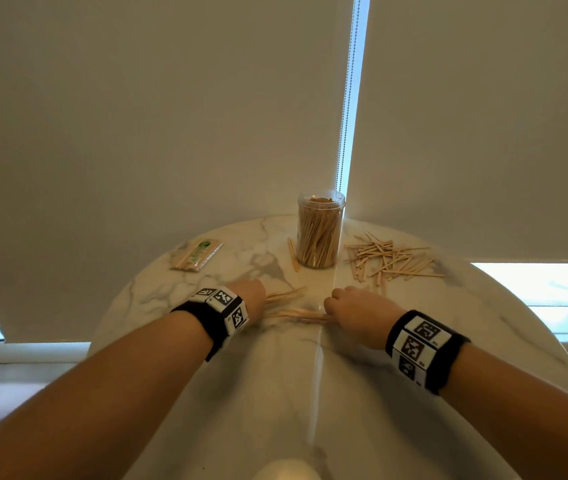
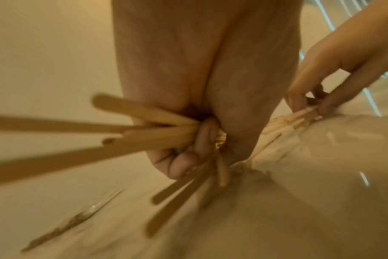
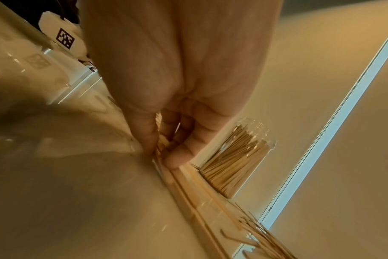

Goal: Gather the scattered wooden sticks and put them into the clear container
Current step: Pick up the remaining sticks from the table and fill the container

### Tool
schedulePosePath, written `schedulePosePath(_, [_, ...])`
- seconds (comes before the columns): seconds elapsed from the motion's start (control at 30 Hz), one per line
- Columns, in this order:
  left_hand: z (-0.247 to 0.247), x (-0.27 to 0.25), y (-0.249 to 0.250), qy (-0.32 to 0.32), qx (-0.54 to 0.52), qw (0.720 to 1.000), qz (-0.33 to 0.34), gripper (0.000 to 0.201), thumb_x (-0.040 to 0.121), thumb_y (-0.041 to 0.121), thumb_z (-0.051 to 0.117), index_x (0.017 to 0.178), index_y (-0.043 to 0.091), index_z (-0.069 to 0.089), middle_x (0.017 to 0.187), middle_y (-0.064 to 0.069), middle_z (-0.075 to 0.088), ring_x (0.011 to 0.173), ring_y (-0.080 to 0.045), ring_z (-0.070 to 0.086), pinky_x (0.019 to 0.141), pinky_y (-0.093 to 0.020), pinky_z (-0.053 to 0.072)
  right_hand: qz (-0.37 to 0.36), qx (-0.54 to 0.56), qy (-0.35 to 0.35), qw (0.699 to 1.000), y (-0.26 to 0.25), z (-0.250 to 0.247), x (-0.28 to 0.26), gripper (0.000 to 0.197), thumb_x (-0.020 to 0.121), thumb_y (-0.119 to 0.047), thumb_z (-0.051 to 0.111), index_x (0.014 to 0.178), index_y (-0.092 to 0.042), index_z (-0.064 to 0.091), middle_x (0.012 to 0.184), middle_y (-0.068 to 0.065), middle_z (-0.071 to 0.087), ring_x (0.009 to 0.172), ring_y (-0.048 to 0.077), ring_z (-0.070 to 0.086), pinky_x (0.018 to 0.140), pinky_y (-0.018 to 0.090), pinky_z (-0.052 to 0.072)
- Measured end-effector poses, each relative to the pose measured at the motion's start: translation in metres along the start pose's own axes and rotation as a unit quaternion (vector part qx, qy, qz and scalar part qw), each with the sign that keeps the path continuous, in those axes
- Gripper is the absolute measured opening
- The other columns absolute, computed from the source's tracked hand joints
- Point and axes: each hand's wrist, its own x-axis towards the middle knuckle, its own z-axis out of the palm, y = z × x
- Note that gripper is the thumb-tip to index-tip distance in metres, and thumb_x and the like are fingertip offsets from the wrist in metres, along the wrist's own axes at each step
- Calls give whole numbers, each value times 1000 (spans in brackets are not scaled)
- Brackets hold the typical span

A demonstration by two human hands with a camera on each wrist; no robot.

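Both hands clenched on sticks, container ahead.

Left hand (image 2: 188,140) fingers (image 2: 182,164) curl round a splayed bunch of sticks (image 2: 144,138); right hand (image 1: 355,313) pinches a flat bundle (image 3: 184,182) lying crosswise on the desk (image 1: 310,393). Clear container (image 1: 320,230) stands beyond, between them, nearer the right. Only the head view shows the loose pile (image 1: 391,259) at its right.

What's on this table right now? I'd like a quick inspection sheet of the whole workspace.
Surface: round marble table.
Job's things: clear container upright, packed with sticks; scattered sticks to its right; single stick to its left.
Clutter: wrapped packet, far left.
Grippers: left hand grips a fan of sticks; right hand pinches a bundle on the table.
Cables: bead chain.
Surroundings: blinds.
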Motion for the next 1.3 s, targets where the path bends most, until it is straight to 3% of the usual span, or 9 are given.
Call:
schedulePosePath(0.23, [-12, -16, 1, -24, 22, 999, 13, 34, 106, 18, 36, 127, 0, 57, 127, -14, 61, 114, -30, 61, 81, -29, 42, 30, 48, 128, 990, 13, 5, -9, 22, 100, -12, 50, 120, -17, 58, 112, 0, 56, 96, 18, 53, 86, 32, 50])
schedulePosePath(0.47, [-5, -19, 23, -1, -52, 998, 37, 29, 104, 27, 36, 125, 8, 41, 97, -12, 55, 86, -28, 54, 75, -36, 42, 97, 276, 234, 927, 26, -32, -16, 7, 100, -25, 57, 99, -21, 63, 90, -6, 59, 79, 10, 54, 67, 20, 40])
schedulePosePath(0.6, [1, -16, 34, -1, -27, 997, 72, 35, 105, 36, 43, 128, 9, 39, 119, -16, 56, 102, -34, 60, 86, -40, 48, 115, 323, 259, 903, 29, -38, -17, 12, 99, -26, 58, 103, -19, 66, 91, -3, 64, 84, 14, 59, 75, 28, 49])
schedulePosePath(0.73, [-4, -16, 50, -16, 27, 996, 79, 27, 106, 14, 40, 130, 3, 43, 129, -19, 46, 109, -38, 59, 83, -40, 45, 123, 353, 256, 892, 30, -37, -19, 11, 99, -28, 58, 103, -21, 66, 91, -5, 66, 86, 14, 62, 77, 29, 51])
schedulePosePath(0.87, [-8, -20, 56, -10, 32, 998, 58, 33, 108, 18, 34, 135, 4, 46, 137, -15, 52, 123, -32, 55, 96, -37, 43, 125, 389, 263, 874, 30, -39, -21, 6, 98, -26, 60, 98, -23, 65, 88, -7, 67, 83, 12, 65, 80, 33, 56])
schedulePosePath(0.97, [-10, -20, 50, 0, 2, 999, 55, 36, 107, 22, 36, 139, 6, 45, 139, -13, 53, 126, -28, 54, 99, -33, 41, 125, 435, 267, 851, 30, -43, -24, 3, 98, -22, 62, 98, -22, 65, 87, -7, 70, 80, 9, 69, 81, 32, 59])
schedulePosePath(1.17, [-19, -9, 36, -33, -130, 990, 35, 25, 101, 16, 47, 120, 3, 58, 117, -13, 62, 101, -27, 59, 81, -30, 42, 127, 513, 273, 804, 40, -45, -26, 6, 97, -16, 64, 101, -13, 67, 88, 1, 75, 79, 13, 74, 83, 38, 61])
schedulePosePath(1.23, [-22, -7, 32, -29, -212, 976, 27, 25, 103, 16, 44, 116, 5, 62, 115, -11, 64, 105, -27, 61, 83, -30, 45, 128, 529, 274, 793, 40, -45, -26, 6, 97, -15, 64, 101, -12, 67, 88, 2, 75, 79, 13, 75, 82, 38, 62])
schedulePosePath(1.3, [-21, -3, 28, -22, -350, 936, 17, 22, 104, 14, 39, 101, 7, 60, 100, -11, 64, 93, -28, 66, 77, -31, 52, 127, 541, 277, 784, 40, -45, -24, 5, 97, -14, 64, 100, -12, 68, 87, 2, 76, 79, 13, 75, 82, 37, 62])
